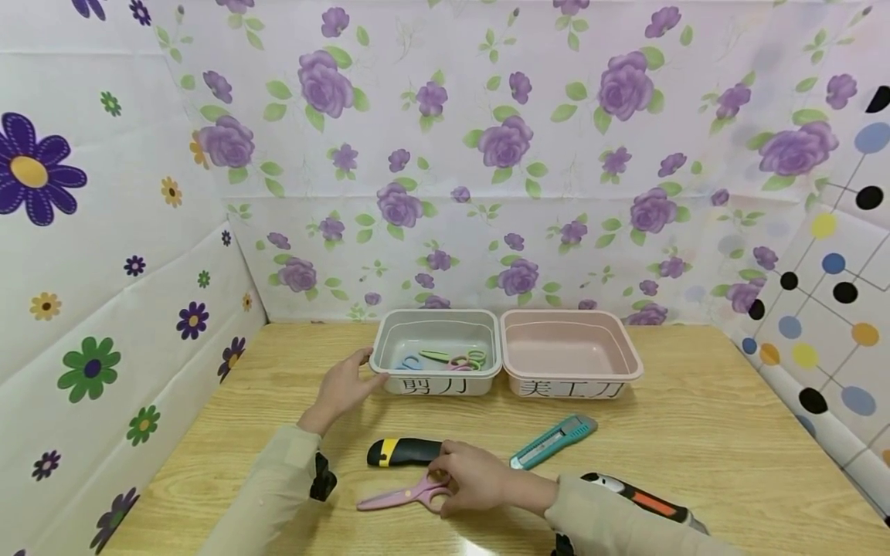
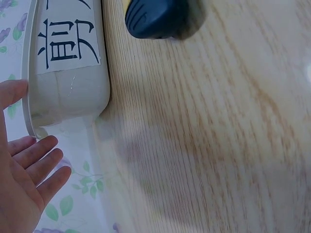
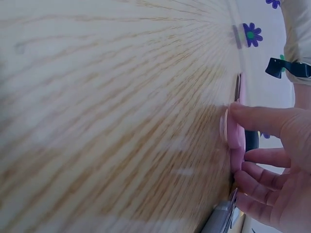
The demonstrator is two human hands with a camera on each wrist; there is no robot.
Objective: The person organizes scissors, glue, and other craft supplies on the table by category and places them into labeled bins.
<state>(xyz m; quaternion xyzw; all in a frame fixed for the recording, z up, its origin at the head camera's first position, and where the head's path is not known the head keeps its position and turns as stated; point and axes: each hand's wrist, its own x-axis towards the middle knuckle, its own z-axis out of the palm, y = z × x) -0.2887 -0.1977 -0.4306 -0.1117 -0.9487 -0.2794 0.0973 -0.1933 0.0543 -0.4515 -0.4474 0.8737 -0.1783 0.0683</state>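
My right hand pinches the handle loops of pink scissors on the table, blades pointing left. In the right wrist view, the thumb is on one side of the pink handle and a finger on the other. Just behind the scissors lies a black utility knife with a yellow band, its right end hidden by the right hand. My left hand touches the left front corner of the grey bin; its fingers are extended in the left wrist view.
Inside the grey bin lie blue, green and pink scissors. A pink bin stands beside it; both have labels in front. A teal utility knife and a black, orange and grey one lie on the right; the sleeve partly covers the latter.
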